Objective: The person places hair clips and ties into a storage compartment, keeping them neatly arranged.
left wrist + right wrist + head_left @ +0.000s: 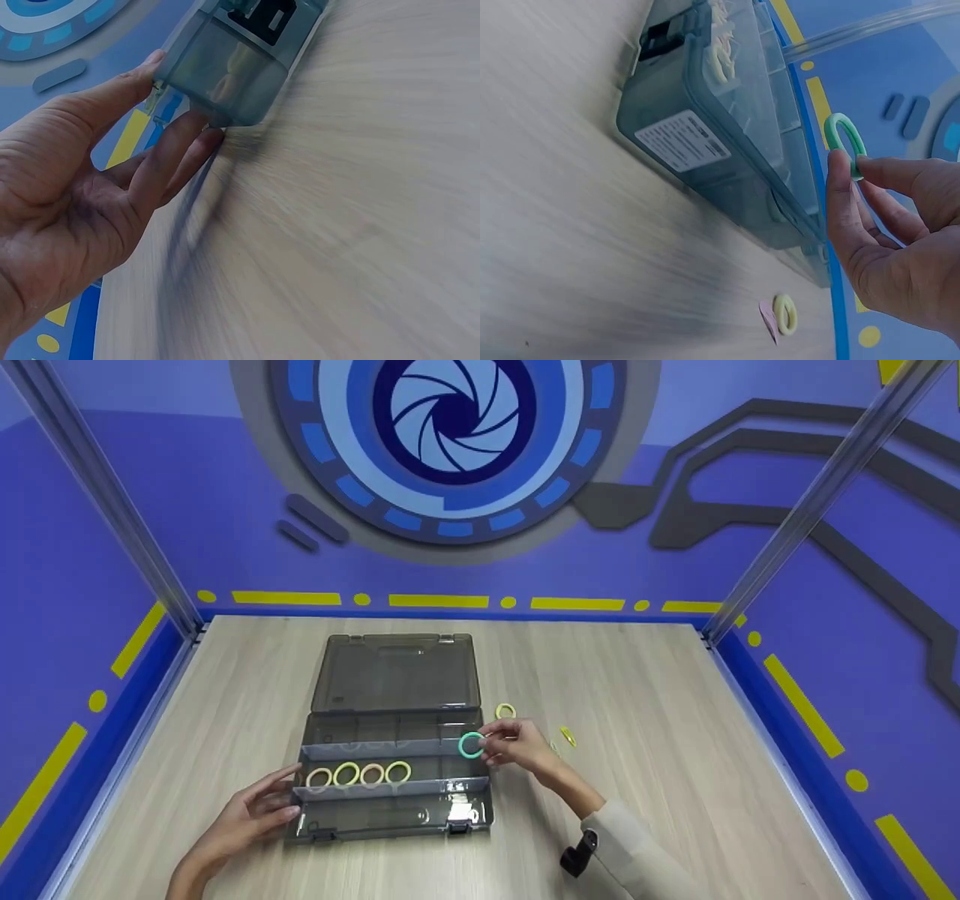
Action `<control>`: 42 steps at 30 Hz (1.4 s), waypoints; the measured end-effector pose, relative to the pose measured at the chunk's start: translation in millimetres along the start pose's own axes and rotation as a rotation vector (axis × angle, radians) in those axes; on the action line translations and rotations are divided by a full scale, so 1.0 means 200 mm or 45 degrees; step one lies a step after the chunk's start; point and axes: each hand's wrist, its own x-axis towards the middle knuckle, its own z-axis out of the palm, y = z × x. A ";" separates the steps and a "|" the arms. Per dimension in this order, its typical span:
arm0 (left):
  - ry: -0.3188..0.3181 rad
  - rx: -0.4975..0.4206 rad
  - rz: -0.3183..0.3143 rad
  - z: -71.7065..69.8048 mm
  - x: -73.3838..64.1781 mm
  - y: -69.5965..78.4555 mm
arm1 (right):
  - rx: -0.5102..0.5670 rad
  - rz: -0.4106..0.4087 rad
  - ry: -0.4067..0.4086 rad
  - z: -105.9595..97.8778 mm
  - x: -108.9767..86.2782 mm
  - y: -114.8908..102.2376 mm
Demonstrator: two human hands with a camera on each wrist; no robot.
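My right hand [517, 746] pinches a green hair tie [846, 142] between thumb and finger, over the right end of a grey see-through organizer box [705, 150]. The box lies with its lid [401, 671] folded back. In its middle row stand several hair ties, yellow and peach, side by side toward the left; one is a yellow hair tie [346, 774]. My left hand [244, 817] rests its fingertips on the left end of the box, fingers fairly straight, as the left wrist view also shows.
On the table right of the box lie a yellow hair tie [505, 711] and a small yellow clip [568, 736]. A pink clip [769, 322] lies beside the loose tie. Blue walls and metal posts [817, 502] enclose the wooden table [637, 697].
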 end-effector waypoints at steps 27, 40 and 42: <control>-0.058 -0.091 -0.052 -0.02 0.00 -0.04 | -0.124 0.001 0.057 0.13 0.02 0.03; -0.070 -0.150 -0.071 -0.03 0.00 -0.04 | -0.254 -0.068 0.051 0.22 0.07 0.04; -0.074 -0.156 -0.063 -0.03 0.00 -0.04 | -0.262 -0.081 0.036 0.24 0.07 0.04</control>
